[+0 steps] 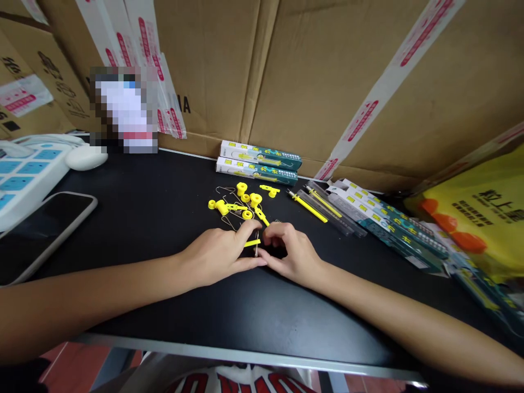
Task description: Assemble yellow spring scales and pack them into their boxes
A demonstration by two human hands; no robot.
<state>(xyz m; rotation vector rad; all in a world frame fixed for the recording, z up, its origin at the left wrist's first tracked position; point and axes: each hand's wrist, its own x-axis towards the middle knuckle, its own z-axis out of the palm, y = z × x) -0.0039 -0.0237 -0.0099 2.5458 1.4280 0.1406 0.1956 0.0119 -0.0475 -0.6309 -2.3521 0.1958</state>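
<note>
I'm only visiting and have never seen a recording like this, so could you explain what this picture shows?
There is no machine here: these are a person's bare left hand and right hand. The single picture comes from a camera worn on that person's head, looking forward and down.

A thin metal piece is pinched in the left hand's grip, with a yellow strip crossing it. The right fingers curl close by; whether they hold anything is unclear.

On the black table lie small yellow parts, printed boxes, a phone and a power strip. Large cardboard boxes stand behind.
</note>
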